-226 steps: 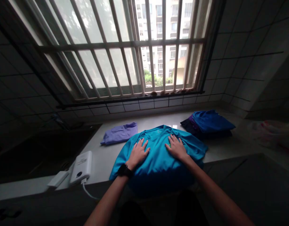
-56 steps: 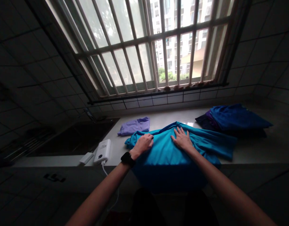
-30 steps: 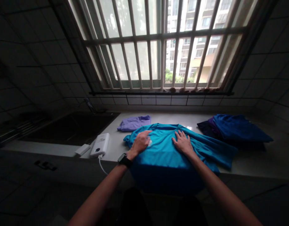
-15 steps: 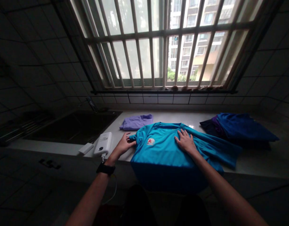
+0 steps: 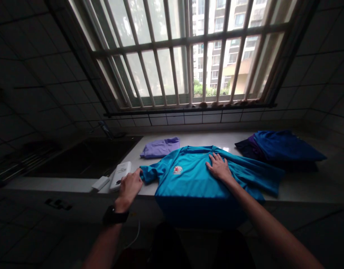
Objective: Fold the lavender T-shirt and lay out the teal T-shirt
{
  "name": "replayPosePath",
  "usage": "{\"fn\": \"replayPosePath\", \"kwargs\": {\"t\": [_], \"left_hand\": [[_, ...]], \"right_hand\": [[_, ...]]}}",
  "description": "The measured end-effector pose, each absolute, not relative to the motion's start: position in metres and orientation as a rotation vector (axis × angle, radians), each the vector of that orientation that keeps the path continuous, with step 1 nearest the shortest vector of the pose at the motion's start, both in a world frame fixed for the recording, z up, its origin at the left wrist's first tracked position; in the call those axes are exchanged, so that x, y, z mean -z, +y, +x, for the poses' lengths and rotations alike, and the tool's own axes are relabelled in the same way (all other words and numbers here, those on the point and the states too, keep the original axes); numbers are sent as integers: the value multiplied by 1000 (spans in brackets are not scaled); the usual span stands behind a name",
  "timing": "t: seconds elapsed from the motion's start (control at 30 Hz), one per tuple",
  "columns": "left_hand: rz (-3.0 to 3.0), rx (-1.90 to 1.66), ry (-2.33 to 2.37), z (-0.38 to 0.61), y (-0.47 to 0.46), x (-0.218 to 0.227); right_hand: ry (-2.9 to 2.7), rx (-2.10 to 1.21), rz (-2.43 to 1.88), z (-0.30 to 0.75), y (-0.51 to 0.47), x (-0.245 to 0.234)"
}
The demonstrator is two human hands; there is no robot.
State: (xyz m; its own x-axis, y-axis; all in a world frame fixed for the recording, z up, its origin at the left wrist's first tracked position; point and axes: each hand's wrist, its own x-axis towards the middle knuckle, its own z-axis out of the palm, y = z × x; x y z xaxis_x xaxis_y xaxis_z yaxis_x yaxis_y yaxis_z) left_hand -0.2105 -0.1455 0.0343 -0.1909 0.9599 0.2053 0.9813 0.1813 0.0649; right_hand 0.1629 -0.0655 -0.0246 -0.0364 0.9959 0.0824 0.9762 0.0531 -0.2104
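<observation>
Pressing right hand (image 5: pixel 218 167) open and flat on teal T-shirt (image 5: pixel 189 183), spread on white countertop (image 5: pixel 202 139); left hand (image 5: pixel 129 188) open, gripping nothing, just beside shirt's sleeve (image 5: pixel 151 175) and white power bank (image 5: pixel 120 175)

Look at that teal T-shirt (image 5: pixel 194 183): smooth, faintly sheened synthetic cloth on a glossy countertop (image 5: pixel 217 139), with a power bank (image 5: pixel 122 173) in sleek white plastic!

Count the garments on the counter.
At least 4: the turquoise T-shirt spread in the middle, a folded lilac garment behind it, and a blue garment on a dark one at right. A purple edge between those two may mean more hidden.
</observation>
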Motion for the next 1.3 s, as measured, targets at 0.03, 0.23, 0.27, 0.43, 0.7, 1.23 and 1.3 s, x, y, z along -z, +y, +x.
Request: {"fn": "replayPosePath", "kwargs": {"t": [0.03,0.23,0.27,0.43,0.7,1.23,1.3], "left_hand": [[-1886,210,-2266,-203,-147,-37],[-2381,223,-1878,-146,-124,-41],[-2414,167,-1930,-144,-119,-39],[-2157,40,-2148,-143,-100,-39],[-2617,230,-1695,-67,-67,-11],[-2596,132,-1762,-69,-61,7],[-2597,145,-1756,-69,-60,9]], "right_hand": [[-2110,-149,-2023,163,-65,25],[-2123,-144,-2034,163,-68,21],[-2126,-141,-2040,163,-69,20],[-2120,-186,-2075,161,-68,16],[-2025,-211,-2202,158,-66,17],[-2331,-288,-1749,211,-47,-3],[-2264,-222,-1739,236,-56,-14]]}}
